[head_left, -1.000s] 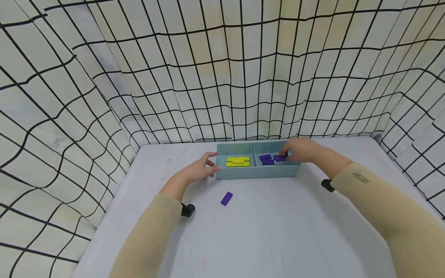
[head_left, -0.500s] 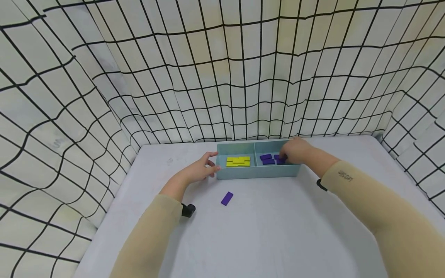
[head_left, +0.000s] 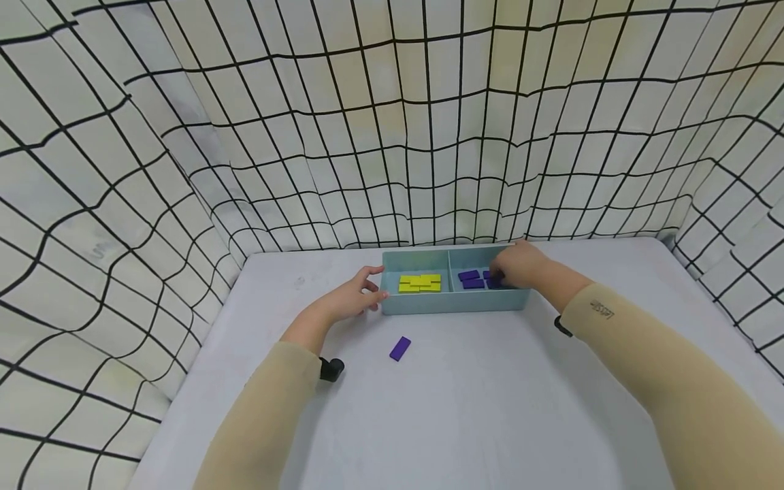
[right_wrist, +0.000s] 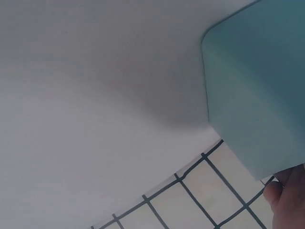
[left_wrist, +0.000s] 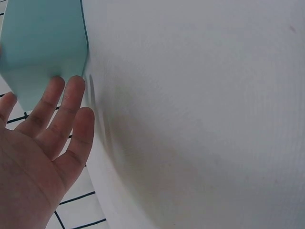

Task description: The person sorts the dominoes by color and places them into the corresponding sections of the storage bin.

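A pale blue tray (head_left: 453,309) is seen just above the middle of the head view, divided into two compartments: yellow blocks (head_left: 419,282) lie flat in the left one and purple blocks (head_left: 470,279) in the right one. The right hand (head_left: 517,265) is lowered into the right compartment, at the right of centre, with its fingers curled down over the purple blocks; whether a block is actually pinched cannot be told, since the fingertips are hidden by the hand itself. The left hand (head_left: 355,298) is laid against the tray's left end wall with fingers relaxed and nearly straight, as the left wrist view confirms at its upper left, where the fingertips (left_wrist: 66,93) touch the blue wall (left_wrist: 45,47). One loose block (head_left: 399,348) of purple lies on the grey table (head_left: 490,408), below the tray and left of centre, well apart from both hands. The blocks are judged to be light, stiff and smooth, thin enough to slide rather than lift if pressed from above; they are best taken by the two long edges between thumb and finger. The tray is judged light and likely to shift when nudged, so bracing at its end wall suits it.
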{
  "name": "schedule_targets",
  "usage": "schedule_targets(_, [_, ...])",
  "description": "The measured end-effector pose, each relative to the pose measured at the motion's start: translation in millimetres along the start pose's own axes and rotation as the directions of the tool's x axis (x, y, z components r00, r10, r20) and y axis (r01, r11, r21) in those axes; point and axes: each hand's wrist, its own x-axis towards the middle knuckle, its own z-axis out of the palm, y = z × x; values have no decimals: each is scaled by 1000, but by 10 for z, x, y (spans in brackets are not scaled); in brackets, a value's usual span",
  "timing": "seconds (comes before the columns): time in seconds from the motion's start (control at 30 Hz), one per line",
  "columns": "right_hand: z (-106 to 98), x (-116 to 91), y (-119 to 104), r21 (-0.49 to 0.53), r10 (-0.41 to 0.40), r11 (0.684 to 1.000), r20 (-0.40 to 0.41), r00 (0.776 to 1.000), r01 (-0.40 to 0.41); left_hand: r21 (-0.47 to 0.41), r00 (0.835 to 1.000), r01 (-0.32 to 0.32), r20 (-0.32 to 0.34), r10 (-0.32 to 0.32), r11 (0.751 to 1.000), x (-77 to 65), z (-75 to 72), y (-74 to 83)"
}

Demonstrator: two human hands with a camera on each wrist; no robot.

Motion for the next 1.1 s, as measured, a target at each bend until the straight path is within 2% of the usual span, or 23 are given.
schedule_targets(0.27, [-22, 18, 32, 78, -10, 997, -69, 998, 15, -1, 1000, -3, -2, 3, 1000, 15, -14, -12])
schedule_targets(0.47, [-115, -48, -17, 164, 31, 986, -92, 995, -16, -4, 1000, -14, -1, 14, 1000, 13, -16, -17])
schedule_targets(0.67, [-160, -129, -30, 199, 46, 980, -134, 990, -19, -8, 999, -37, -3, 37, 999, 17, -19, -27])
schedule_targets(0.83, [-195, -230, -72, 229, 45, 974, -174, 984, -4, -12, 999, -36, 0, 36, 999, 20, -12, -26])
schedule_targets(1.1, [-213, -384, -220, 227, -11, 972, -223, 975, 63, -11, 1000, -27, 4, 27, 1000, 7, -6, -22])
